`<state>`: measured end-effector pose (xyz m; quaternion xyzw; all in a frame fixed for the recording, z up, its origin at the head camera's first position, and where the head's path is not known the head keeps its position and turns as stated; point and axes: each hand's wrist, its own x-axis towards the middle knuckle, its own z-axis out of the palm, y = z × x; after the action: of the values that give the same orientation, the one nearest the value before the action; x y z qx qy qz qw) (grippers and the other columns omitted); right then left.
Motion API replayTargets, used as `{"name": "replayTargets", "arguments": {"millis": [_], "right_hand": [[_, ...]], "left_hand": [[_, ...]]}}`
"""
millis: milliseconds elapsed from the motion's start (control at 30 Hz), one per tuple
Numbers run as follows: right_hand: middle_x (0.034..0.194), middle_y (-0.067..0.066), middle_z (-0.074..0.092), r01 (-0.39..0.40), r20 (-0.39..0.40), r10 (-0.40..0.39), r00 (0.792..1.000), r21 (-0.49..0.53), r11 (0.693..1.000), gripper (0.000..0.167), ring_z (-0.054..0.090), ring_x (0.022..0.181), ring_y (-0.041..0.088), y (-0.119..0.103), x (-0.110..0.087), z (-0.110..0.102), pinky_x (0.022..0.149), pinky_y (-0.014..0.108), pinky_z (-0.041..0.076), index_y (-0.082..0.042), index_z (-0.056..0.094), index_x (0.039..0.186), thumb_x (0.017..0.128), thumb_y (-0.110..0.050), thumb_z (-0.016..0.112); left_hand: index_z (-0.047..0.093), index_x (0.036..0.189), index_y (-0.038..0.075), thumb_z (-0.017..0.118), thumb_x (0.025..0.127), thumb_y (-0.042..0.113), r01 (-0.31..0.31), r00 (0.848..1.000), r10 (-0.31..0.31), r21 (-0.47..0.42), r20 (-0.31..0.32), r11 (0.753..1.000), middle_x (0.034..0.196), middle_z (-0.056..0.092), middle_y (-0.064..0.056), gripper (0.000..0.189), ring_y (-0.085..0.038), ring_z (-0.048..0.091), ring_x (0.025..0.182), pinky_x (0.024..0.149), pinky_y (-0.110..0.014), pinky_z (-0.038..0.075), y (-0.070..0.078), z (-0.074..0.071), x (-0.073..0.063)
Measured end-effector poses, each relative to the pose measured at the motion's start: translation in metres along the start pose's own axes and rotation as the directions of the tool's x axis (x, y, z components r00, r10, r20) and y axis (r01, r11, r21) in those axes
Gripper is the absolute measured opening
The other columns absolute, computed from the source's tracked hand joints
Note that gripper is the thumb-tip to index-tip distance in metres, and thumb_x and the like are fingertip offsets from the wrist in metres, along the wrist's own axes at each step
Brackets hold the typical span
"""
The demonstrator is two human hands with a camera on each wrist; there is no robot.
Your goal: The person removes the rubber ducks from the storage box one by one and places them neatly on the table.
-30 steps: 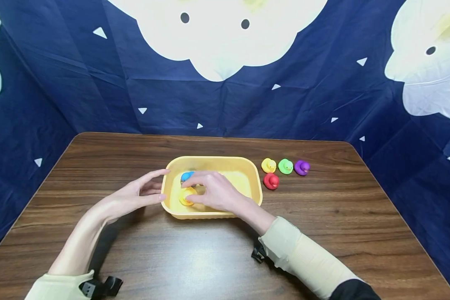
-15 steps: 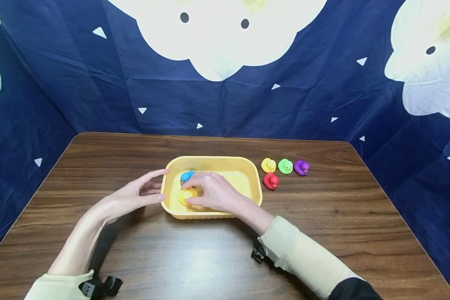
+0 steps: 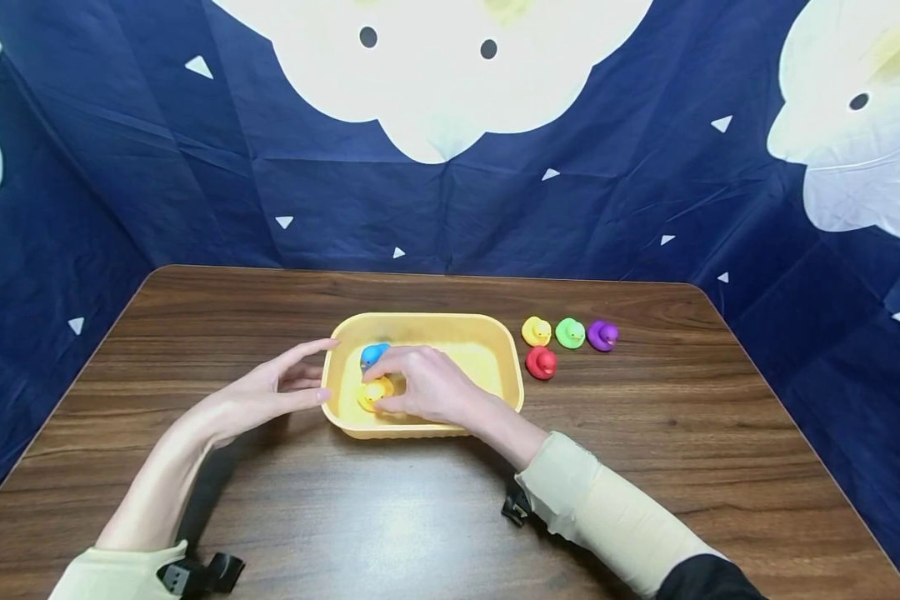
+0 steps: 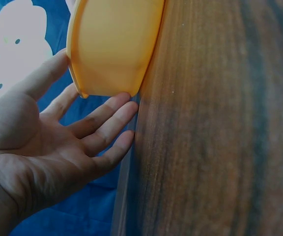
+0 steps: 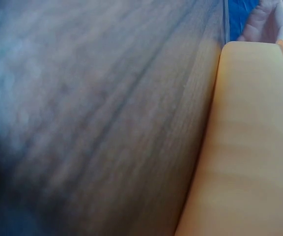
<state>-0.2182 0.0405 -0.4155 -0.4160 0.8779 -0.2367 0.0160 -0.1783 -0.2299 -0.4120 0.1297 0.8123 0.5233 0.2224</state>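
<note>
A yellow plastic basin [image 3: 450, 431] sits on the table. My left hand [image 3: 262, 396] is at its left end, thumb and index finger at the rim, fingers spread. In the left wrist view, the fingertips of my left hand [image 4: 58, 132] meet the basin's end wall [image 4: 114, 59]. My right hand [image 3: 431, 383] reaches inside and holds a yellow rubber duck [image 3: 373, 392] between thumb and fingers, low over the basin floor. Just behind it is a blue rubber duck [image 3: 373, 356], partly covered by my right fingers. The right wrist view shows the basin's side wall [image 5: 254, 137], not my right hand.
Right of the basin stand another yellow duck [image 3: 536, 332], a green duck [image 3: 570, 333] and a purple duck [image 3: 603, 336] in a row, with a red duck [image 3: 542, 363] in front. A blue cloth [image 3: 450, 217] with white clouds hangs behind the wooden table [image 3: 645, 500].
My right thumb has shifted slightly right and down, and the yellow duck in my fingers has turned a little, showing more of itself. The left hand and basin stay in place.
</note>
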Motion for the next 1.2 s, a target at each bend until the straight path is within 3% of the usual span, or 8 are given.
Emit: {"name": "replayTargets", "arguments": {"millis": [767, 1033, 1200], "right_hand": [[0.113, -0.009, 0.076, 0.001, -0.023, -0.001, 1.000, 0.005, 1.000, 0.028, 0.068, 0.105, 0.006, -0.0004, 0.0005, 0.0009, 0.091, 0.024, 0.053, -0.023, 0.079, 0.111, 0.084, -0.029, 0.086], [0.110, -0.009, 0.076, 0.006, -0.047, -0.005, 0.999, 0.021, 1.000, 0.027, 0.068, 0.096, 0.009, -0.0006, 0.0003, -0.0005, 0.079, 0.021, 0.049, -0.023, 0.079, 0.110, 0.085, -0.031, 0.085], [0.114, -0.007, 0.076, 0.003, -0.065, -0.002, 0.998, 0.023, 1.000, 0.029, 0.069, 0.103, 0.008, -0.0010, -0.0011, -0.0041, 0.084, 0.024, 0.053, -0.022, 0.079, 0.112, 0.085, -0.029, 0.085]], "left_hand": [[0.028, 0.161, 0.021, 0.067, 0.101, 0.030, -0.013, 1.000, 0.013, 0.020, -0.008, 1.000, 0.151, 0.053, -0.024, 0.072, -0.040, 0.051, 0.141, 0.096, -0.021, 0.050, -0.0016, 0.0002, 0.0001], [0.027, 0.162, 0.023, 0.066, 0.101, 0.032, 0.003, 1.000, -0.003, 0.030, -0.008, 1.000, 0.152, 0.052, -0.023, 0.072, -0.040, 0.050, 0.141, 0.103, -0.035, 0.050, -0.0006, -0.0005, -0.0003], [0.027, 0.162, 0.022, 0.066, 0.101, 0.032, -0.004, 1.000, 0.004, 0.021, -0.004, 1.000, 0.151, 0.052, -0.024, 0.073, -0.040, 0.051, 0.141, 0.103, -0.035, 0.050, -0.0008, -0.0004, -0.0008]]}}
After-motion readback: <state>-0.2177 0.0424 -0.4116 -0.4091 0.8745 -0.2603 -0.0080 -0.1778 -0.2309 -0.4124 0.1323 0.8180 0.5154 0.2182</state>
